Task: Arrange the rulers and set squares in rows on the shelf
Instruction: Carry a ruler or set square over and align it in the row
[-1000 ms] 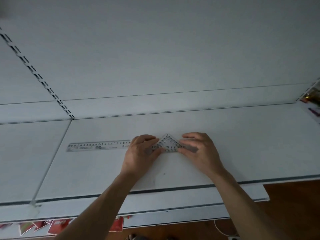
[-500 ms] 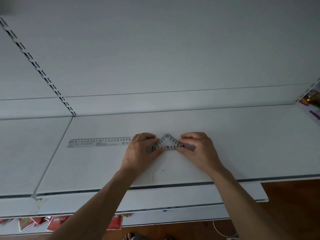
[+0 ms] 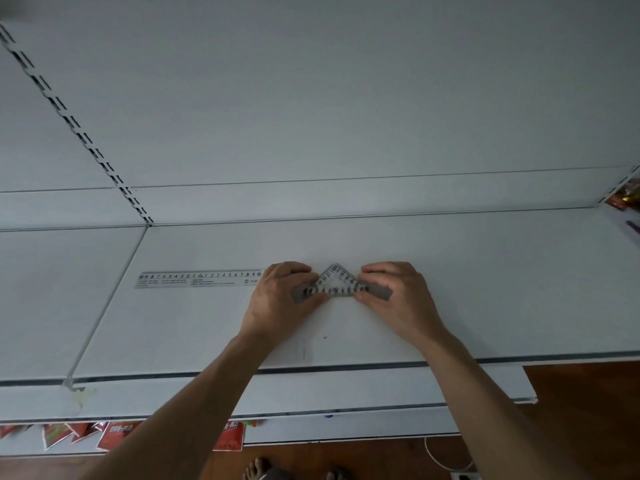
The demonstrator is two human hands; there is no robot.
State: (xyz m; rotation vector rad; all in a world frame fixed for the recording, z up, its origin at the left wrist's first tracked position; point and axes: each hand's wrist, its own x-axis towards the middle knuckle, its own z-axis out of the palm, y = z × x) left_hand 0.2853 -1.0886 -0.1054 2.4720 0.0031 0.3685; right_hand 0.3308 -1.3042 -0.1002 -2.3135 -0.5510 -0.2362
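Note:
A clear triangular set square [image 3: 336, 283] lies flat on the white shelf [image 3: 485, 289], its long edge toward me and its apex pointing to the back. My left hand [image 3: 280, 299] pinches its left corner and my right hand [image 3: 398, 299] pinches its right corner. A long clear ruler [image 3: 199, 279] lies flat on the shelf just left of my left hand, parallel to the shelf's front edge, in line with the set square. The ruler's right end is hidden by my left hand.
The shelf's back panel [image 3: 346, 116] rises behind. A slotted upright [image 3: 76, 129] runs diagonally at the left, by a neighbouring shelf board [image 3: 52, 289]. Red packets [image 3: 117, 434] hang below the front edge; coloured goods [image 3: 627, 199] sit at the far right. Wooden floor [image 3: 588, 410] lies below.
Both hands stay on the set square's corners; they and the set square have barely shifted. The view has moved slightly.

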